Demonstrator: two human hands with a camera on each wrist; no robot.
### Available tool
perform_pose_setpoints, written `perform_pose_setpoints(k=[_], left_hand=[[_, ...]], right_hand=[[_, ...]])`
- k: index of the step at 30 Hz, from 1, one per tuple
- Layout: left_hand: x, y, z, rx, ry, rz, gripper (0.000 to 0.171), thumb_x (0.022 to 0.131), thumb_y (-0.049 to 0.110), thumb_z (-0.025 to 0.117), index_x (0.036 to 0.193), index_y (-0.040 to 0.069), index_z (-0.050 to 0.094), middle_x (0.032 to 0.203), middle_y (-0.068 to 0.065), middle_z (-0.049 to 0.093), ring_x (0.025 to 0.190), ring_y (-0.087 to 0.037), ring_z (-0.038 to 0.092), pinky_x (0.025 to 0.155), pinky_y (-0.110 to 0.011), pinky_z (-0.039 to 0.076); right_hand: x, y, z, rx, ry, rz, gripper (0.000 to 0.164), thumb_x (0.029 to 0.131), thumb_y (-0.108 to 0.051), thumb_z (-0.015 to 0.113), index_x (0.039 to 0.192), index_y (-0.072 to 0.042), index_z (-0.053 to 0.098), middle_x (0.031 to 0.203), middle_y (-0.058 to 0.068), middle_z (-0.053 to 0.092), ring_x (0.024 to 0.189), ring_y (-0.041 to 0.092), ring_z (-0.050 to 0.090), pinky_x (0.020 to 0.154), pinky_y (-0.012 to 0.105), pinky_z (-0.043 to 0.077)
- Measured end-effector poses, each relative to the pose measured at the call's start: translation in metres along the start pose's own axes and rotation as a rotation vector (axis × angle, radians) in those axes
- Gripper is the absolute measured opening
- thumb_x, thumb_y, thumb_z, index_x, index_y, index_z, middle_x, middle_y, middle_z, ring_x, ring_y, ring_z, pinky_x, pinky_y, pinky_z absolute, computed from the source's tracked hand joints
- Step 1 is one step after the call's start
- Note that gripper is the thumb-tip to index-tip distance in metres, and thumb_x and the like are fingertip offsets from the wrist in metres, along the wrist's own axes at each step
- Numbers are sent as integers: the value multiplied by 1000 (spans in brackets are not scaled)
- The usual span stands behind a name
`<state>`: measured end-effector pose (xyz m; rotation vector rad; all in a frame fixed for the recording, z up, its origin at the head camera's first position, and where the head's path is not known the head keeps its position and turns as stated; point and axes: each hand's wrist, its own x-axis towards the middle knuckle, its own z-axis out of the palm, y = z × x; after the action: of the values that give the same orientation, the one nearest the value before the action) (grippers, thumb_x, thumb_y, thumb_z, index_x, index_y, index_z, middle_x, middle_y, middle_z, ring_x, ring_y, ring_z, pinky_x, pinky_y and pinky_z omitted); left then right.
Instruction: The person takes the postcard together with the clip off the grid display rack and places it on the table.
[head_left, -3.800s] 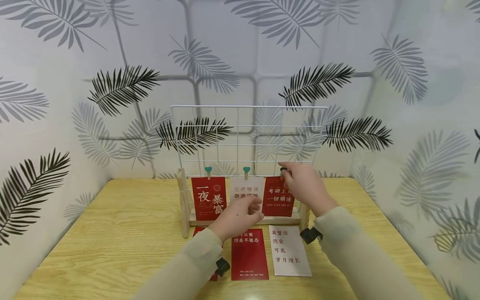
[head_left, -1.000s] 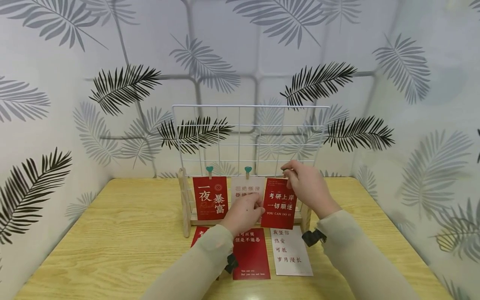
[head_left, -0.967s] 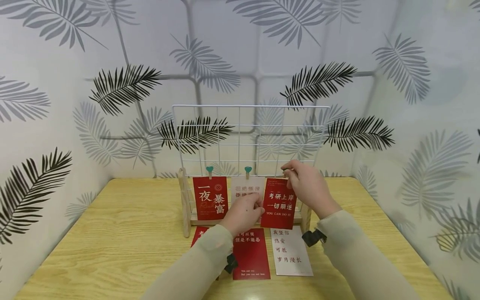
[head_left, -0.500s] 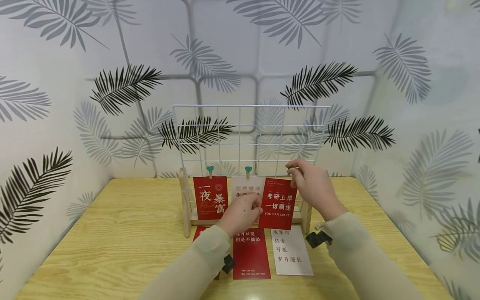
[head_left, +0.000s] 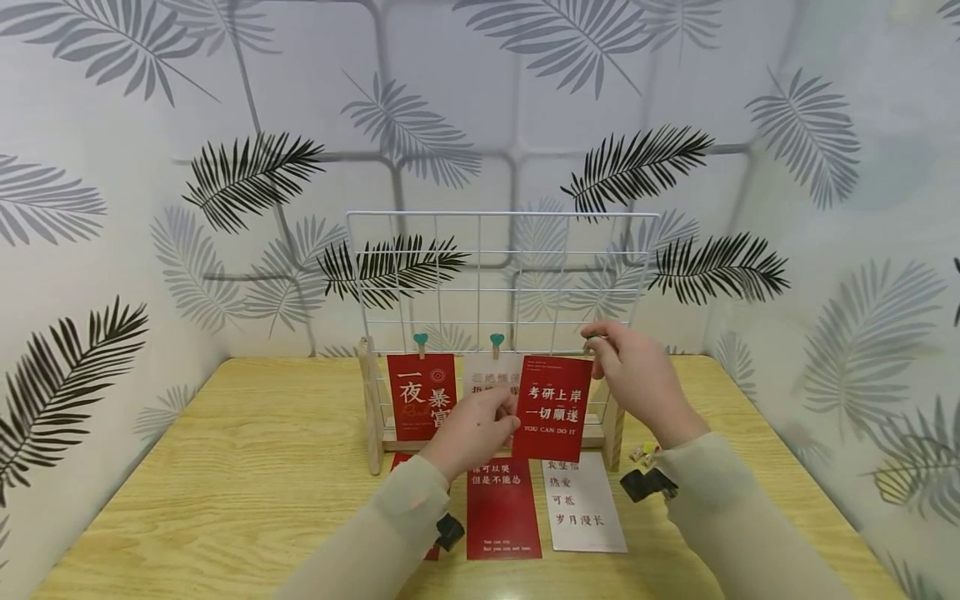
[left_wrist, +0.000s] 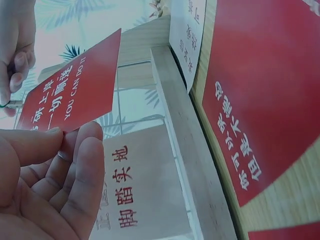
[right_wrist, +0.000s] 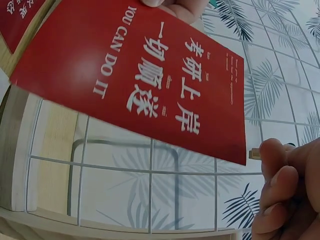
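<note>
My left hand [head_left: 472, 429] pinches the left edge of a red card [head_left: 552, 408] with white lettering, between thumb and fingers. The card stands upright before the wire rack, tilted slightly. My right hand [head_left: 641, 375] pinches a small wooden clothespin [right_wrist: 255, 153] with a green heart on its end. The clothespin's tip is right at the card's upper right corner in the right wrist view. Another red card [head_left: 422, 398] and a pale card [left_wrist: 142, 185] hang side by side on the white wire grid [head_left: 495, 250], under green heart clothespins.
The grid stands in a wooden base [head_left: 372, 408] on a wood-grain table [head_left: 225, 483]. In front of it lie a red card [head_left: 502, 517], a white card [head_left: 583, 508] and a red card mostly under the left arm. Small bits [head_left: 643, 454] lie beside the right wrist.
The red card has come off its place on the grid, forward and left in my left hand. My right hand has drawn to the right with the clothespin.
</note>
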<state>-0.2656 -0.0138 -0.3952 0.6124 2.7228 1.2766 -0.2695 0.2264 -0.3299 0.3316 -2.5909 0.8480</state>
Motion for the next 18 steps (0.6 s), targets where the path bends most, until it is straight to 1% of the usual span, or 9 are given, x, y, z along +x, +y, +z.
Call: perform_pose_setpoints(k=[4,9,15,18], left_hand=[[-4,-2,-5,6,2,9,9,101,20,64,93,20,60,81,3,64,73,-16,62,61,-33,52],[-9,-5,-11,-1,3,25,10,101,19,63,92,20,59,81,1,64,73,-18,64,61,-33,52],[-15,-8,-20,-11,-4,21,9,101,20,64,93,20,60,80,0,65,75,-20,66,62,-33,53],[-19,-8,-26,-13,-4,21,8,101,20,64,94,19,61,80,-1,65,76,-23,67,64,-33,54]], right_hand=[[-2,3,-2,13,-8,3,23,108,-19,48,124,-12,64,74,1,63,49,18,45,47,34,41],[-6,8,-4,8,19,-15,23,107,-19,49,123,-12,65,71,-1,63,47,18,45,48,35,41],[-14,12,-6,13,52,-33,23,106,-22,54,124,-13,67,68,-2,61,51,17,49,51,35,42],[-17,15,-8,5,60,-32,25,106,-24,54,124,-13,68,68,-2,61,50,17,48,50,35,40]])
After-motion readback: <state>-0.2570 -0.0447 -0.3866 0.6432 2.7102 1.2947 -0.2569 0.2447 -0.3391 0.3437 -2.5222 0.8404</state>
